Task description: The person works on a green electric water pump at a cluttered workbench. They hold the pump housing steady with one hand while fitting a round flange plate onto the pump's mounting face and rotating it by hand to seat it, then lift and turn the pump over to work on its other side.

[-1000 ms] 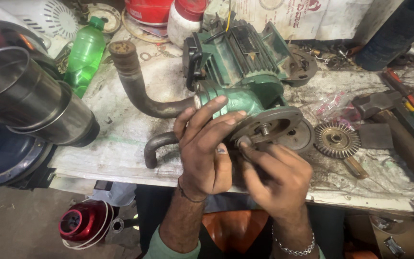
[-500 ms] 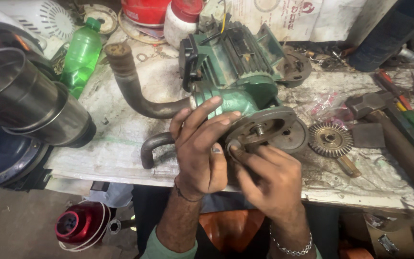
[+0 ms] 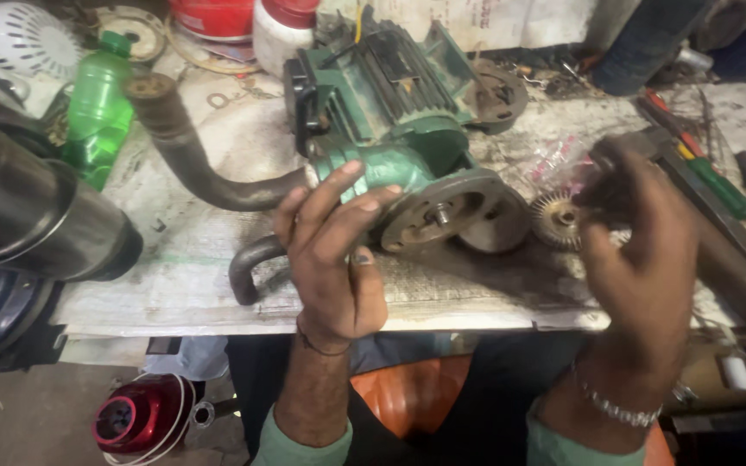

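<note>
The right hand (image 3: 641,250) has lifted off the green cast-metal pump (image 3: 390,112) on the counter (image 3: 174,285), blurred, grip unreadable; the left hand (image 3: 334,250) stays, fingers spread against the pump's round grey end plate (image 3: 438,211).

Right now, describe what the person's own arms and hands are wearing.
Both forearms are bare up to pale green sleeves pushed back near the elbows. The left hand has a thin dark thread band at the wrist. The right hand has a silver chain bracelet. No gloves.
</note>
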Tool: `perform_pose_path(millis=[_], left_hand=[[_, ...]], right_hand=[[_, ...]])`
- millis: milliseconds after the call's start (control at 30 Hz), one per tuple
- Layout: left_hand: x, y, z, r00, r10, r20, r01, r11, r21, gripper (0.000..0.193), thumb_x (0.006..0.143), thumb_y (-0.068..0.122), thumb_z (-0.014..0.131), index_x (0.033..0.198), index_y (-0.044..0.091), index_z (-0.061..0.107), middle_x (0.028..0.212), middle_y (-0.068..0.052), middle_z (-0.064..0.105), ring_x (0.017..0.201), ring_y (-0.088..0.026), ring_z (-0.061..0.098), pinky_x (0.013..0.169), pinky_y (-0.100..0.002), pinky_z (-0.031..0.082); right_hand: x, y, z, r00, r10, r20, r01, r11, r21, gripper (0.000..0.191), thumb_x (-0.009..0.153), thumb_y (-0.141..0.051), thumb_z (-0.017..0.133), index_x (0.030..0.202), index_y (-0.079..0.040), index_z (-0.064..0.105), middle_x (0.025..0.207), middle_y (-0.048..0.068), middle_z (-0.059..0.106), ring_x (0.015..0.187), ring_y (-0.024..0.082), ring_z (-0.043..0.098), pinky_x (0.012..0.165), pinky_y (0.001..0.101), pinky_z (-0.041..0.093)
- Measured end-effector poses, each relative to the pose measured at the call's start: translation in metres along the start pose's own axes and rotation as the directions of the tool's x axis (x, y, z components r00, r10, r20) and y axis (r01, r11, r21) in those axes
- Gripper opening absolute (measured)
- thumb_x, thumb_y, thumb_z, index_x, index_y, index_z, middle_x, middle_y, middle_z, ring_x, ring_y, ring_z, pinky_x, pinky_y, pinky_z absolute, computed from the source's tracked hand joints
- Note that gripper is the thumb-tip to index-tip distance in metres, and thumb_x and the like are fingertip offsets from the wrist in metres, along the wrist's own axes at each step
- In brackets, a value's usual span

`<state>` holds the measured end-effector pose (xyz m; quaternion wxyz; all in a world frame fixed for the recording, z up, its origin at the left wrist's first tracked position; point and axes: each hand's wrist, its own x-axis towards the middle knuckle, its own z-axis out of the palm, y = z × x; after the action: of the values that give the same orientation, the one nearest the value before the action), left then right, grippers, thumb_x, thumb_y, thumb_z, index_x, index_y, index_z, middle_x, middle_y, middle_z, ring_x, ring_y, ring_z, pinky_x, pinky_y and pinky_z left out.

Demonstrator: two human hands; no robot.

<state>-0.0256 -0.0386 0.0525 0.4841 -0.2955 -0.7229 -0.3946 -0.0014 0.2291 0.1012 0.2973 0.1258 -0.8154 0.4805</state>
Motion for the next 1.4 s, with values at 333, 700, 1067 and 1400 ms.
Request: perform_pose_path(millis=[333, 700, 1067, 1400], left_hand=[[0.001, 0.003, 0.001, 1.0, 0.01, -0.024, -0.009, 1.0, 0.024, 0.037, 0.099, 0.005, 0.043, 0.136, 0.008, 0.046, 0.126, -0.008, 0.076, 0.143, -0.026, 0.055, 0.123, -0.039, 0.022], [0.001, 0.0, 0.002, 0.999, 0.019, -0.042, -0.02, 1.0, -0.015, 0.04, 0.097, 0.004, 0.043, 0.137, 0.008, 0.046, 0.126, -0.006, 0.075, 0.141, -0.026, 0.054, 0.122, -0.04, 0.023], [-0.002, 0.0, 0.003, 0.998, -0.04, -0.056, 0.04, 0.999, 0.01, 0.046, 0.088, 0.001, 0.046, 0.133, 0.005, 0.049, 0.128, -0.004, 0.074, 0.142, -0.025, 0.057, 0.125, -0.036, 0.021], [0.0, 0.006, 0.002, 0.998, -0.036, -0.06, 0.038, 0.999, 0.033, 0.037, 0.098, 0.004, 0.045, 0.135, 0.005, 0.049, 0.129, -0.005, 0.073, 0.141, -0.025, 0.058, 0.124, -0.038, 0.024]], right_hand=[[0.025, 0.04, 0.005, 0.889, 0.152, 0.432, 0.114, 0.84, -0.53, 0.078, 0.054, -0.043, 0.096, 0.112, 0.001, 0.068, 0.096, 0.014, 0.067, 0.086, 0.028, 0.066, 0.072, 0.0404, 0.054], [0.023, 0.016, 0.034, 0.87, 0.277, 0.408, 0.08, 0.737, -0.671, 0.076, 0.056, -0.032, 0.097, 0.111, 0.002, 0.056, 0.092, 0.02, 0.07, 0.082, 0.034, 0.071, 0.074, 0.0462, 0.057], [0.057, 0.004, -0.025, 0.926, 0.174, 0.334, 0.183, 0.568, -0.802, 0.083, 0.062, -0.038, 0.098, 0.121, 0.005, 0.058, 0.106, 0.019, 0.075, 0.096, 0.035, 0.074, 0.084, 0.045, 0.057], [0.115, 0.068, -0.039, 0.929, 0.156, 0.336, 0.18, 0.603, -0.777, 0.085, 0.073, -0.042, 0.095, 0.132, 0.005, 0.057, 0.107, 0.027, 0.071, 0.099, 0.041, 0.071, 0.085, 0.0478, 0.056]])
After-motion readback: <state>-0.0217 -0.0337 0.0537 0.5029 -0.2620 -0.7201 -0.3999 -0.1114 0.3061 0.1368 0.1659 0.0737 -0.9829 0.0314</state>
